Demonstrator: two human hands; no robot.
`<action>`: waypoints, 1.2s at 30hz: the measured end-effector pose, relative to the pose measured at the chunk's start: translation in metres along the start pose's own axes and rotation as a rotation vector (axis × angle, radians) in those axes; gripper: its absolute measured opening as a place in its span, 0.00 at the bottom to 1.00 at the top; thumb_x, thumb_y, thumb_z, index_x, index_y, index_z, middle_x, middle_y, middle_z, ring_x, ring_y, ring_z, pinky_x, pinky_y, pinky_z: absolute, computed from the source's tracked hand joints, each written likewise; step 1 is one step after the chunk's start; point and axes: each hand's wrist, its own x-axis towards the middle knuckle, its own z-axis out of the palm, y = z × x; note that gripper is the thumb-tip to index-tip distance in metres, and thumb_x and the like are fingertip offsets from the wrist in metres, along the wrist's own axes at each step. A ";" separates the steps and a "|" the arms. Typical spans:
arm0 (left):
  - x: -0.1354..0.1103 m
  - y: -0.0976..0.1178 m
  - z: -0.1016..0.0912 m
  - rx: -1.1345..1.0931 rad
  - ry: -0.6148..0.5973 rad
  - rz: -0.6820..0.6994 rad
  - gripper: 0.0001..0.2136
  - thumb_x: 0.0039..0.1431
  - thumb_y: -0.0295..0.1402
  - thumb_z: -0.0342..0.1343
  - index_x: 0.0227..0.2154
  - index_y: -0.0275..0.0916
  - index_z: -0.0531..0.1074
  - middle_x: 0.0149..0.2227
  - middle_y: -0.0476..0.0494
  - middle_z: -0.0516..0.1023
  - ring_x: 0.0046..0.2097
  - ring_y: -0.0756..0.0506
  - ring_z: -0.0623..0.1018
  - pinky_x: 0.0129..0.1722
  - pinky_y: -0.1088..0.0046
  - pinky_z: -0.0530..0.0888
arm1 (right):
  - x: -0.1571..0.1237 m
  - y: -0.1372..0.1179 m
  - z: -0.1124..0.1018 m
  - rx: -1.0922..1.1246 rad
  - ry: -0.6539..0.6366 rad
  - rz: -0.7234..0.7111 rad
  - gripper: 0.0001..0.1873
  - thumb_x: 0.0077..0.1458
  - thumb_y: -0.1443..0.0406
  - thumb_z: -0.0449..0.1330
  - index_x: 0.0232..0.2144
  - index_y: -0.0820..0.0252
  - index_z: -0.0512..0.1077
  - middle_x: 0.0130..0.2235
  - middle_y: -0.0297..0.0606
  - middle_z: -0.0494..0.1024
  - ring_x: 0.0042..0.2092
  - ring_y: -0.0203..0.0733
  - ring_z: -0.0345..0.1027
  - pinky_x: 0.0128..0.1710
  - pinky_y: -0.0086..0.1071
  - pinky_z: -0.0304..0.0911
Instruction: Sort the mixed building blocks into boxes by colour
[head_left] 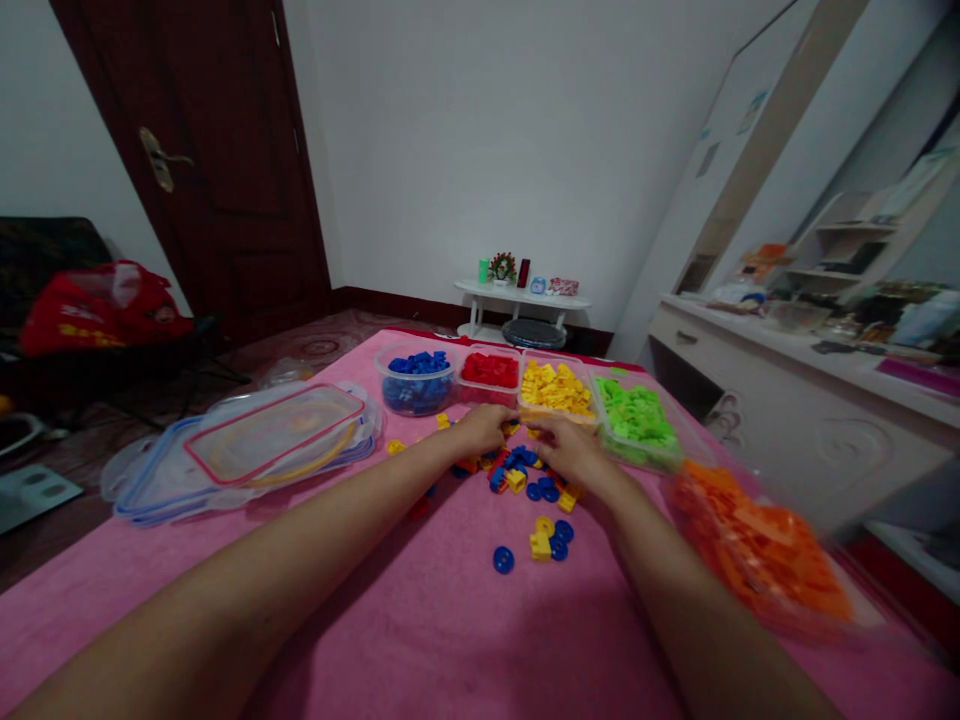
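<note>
My left hand (486, 430) is over the far side of a loose pile of plastic building pieces, its fingers curled together; what they hold, if anything, is hidden. Close beside it, my right hand (571, 447) reaches in from the right with fingers stretched towards the left fingertips, near some yellow pieces. Under and between the hands lie blue bricks (519, 458), a yellow brick (515, 482) and red pieces, partly covered by my hands. Nearer to me, a blue wheel (503, 560) lies alone, and another yellow brick (540, 546) touches several round pieces.
Along the far side stand tubs of blue (417, 400), red (489, 396), yellow (559, 412) and green pieces (636, 455). A clear container of orange pieces (780, 610) stands at right. Stacked lids (255, 450) lie left on the pink cloth (450, 640).
</note>
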 end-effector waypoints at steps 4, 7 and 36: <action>-0.005 -0.003 -0.003 -0.160 -0.045 0.034 0.25 0.37 0.16 0.44 0.40 0.33 0.76 0.40 0.44 0.79 0.41 0.46 0.76 0.43 0.73 0.70 | -0.001 -0.003 0.001 0.090 -0.063 -0.055 0.18 0.48 0.73 0.55 0.42 0.62 0.75 0.43 0.41 0.78 0.45 0.45 0.70 0.47 0.36 0.62; -0.015 -0.002 -0.011 -0.355 -0.201 0.041 0.25 0.35 0.15 0.40 0.35 0.32 0.76 0.34 0.45 0.80 0.36 0.49 0.77 0.41 0.75 0.72 | -0.001 -0.009 -0.005 0.224 -0.215 -0.071 0.15 0.47 0.74 0.54 0.36 0.64 0.76 0.35 0.38 0.79 0.36 0.40 0.71 0.36 0.30 0.64; -0.086 0.057 -0.025 0.265 -0.203 0.025 0.08 0.47 0.37 0.58 0.26 0.39 0.76 0.23 0.44 0.74 0.26 0.46 0.72 0.28 0.73 0.64 | -0.015 -0.042 -0.032 -0.056 -0.324 -0.100 0.13 0.36 0.73 0.63 0.30 0.59 0.75 0.25 0.31 0.74 0.27 0.33 0.64 0.24 0.25 0.53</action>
